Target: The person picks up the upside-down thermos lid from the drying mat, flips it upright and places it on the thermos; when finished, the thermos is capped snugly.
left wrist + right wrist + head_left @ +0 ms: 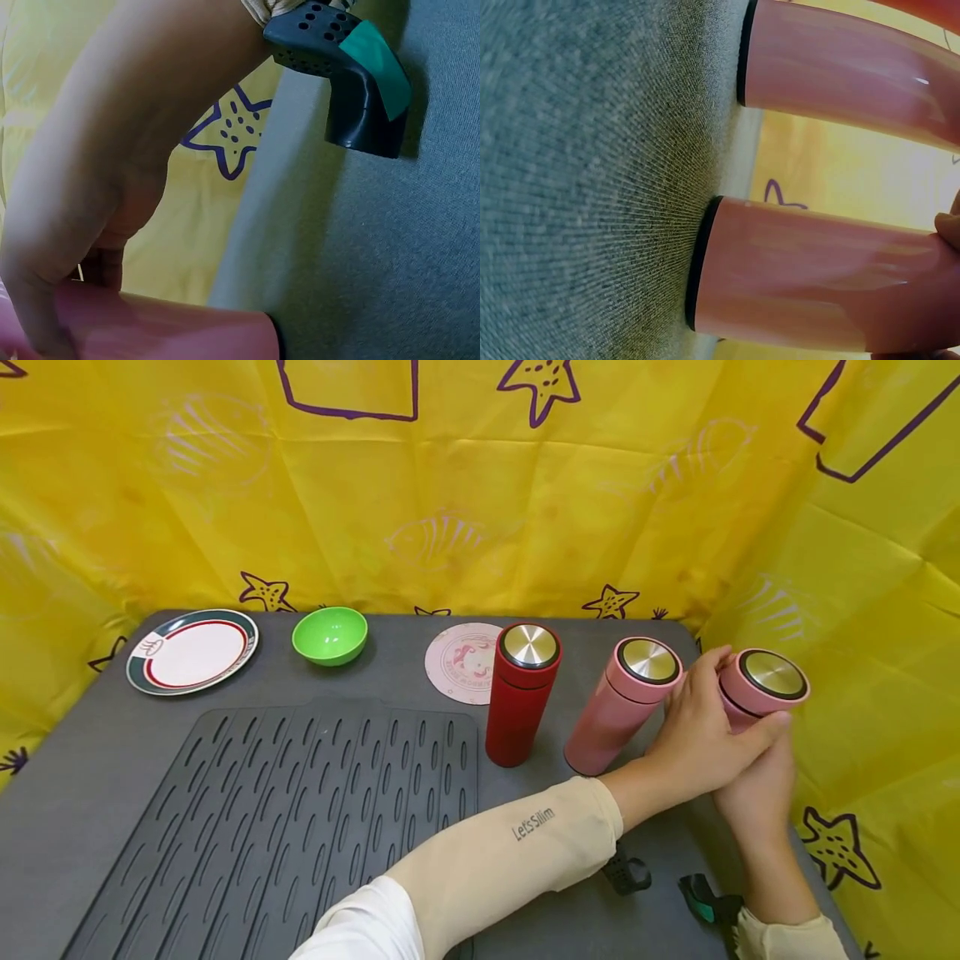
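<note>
A pink thermos bottle (761,685) with a metal-topped lid stands upright at the table's right side. My left hand (693,747) reaches across and grips its upper part, thumb over the front. Below and partly behind it, my right hand (761,789) also holds this bottle; many of its fingers are hidden in the head view. In the right wrist view, the base of the gripped pink bottle (810,277) meets the tabletop. A second pink thermos bottle (618,714) stands just left of the hands, and a red thermos bottle (521,710) stands further left.
A grey ridged mat (300,827) covers much of the table's left and middle. Along the back lie a rimmed plate (195,652), a green bowl (330,637) and a round pink mat (459,664). Yellow cloth (450,485) hangs behind and at the sides.
</note>
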Motion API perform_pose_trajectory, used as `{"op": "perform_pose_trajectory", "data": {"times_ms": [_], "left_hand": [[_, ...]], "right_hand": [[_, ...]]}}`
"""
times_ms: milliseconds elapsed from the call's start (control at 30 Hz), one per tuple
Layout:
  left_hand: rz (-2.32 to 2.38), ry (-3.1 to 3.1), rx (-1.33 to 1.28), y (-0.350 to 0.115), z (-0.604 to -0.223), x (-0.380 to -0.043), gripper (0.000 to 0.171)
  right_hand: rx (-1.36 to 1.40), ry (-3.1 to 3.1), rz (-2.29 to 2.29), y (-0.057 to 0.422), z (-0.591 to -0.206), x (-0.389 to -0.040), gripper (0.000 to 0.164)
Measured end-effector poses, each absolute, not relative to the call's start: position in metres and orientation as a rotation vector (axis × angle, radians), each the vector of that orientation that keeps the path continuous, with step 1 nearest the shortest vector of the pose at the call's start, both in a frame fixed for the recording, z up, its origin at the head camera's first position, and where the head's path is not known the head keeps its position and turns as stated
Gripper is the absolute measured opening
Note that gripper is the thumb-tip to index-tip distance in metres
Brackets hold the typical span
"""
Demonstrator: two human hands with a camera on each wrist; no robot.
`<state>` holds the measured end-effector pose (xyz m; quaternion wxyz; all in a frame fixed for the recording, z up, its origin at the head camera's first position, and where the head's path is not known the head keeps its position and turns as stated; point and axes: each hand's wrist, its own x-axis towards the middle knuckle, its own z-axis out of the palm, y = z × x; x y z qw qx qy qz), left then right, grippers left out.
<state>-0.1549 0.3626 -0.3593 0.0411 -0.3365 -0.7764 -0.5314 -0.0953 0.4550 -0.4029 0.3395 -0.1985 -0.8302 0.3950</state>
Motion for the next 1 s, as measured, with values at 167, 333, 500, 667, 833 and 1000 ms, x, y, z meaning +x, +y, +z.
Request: {"op": "perform_pose_trajectory", "data": {"times_ms": [167,333,500,667,833,1000], "left_hand": [[-1.625,-2.394,-0.923,0.369,-0.353,-0.15,0.095],[-1.541,-2.371,-0.939,0.372,-0.353,-0.146,0.08],[-1.521,-2.377,-1.039,0.368,-0.356,-0.146,0.077],[-1.556,-2.416,-1.061,0.364,-0.357,-0.145,0.079],[-1.495,-2.431,-0.921,0.372,-0.351,-0.143,0.093],[-1.341,-2.429,-0.805,0.38,-0.347,-0.141,0.084]], "right_hand": [[-0.484,-2.139,1.054,0.457,-0.405,-0.093,0.045],[-0.532,-2.141,1.094,0.461,-0.406,-0.089,0.061],[-0.55,-2.16,1.079,0.46,-0.403,-0.087,0.073],[-0.589,-2.149,1.08,0.459,-0.402,-0.087,0.065],[-0.481,-2.092,1.112,0.461,-0.403,-0.088,0.041],[-0.525,-2.177,1.016,0.462,-0.401,-0.086,0.058]]}}
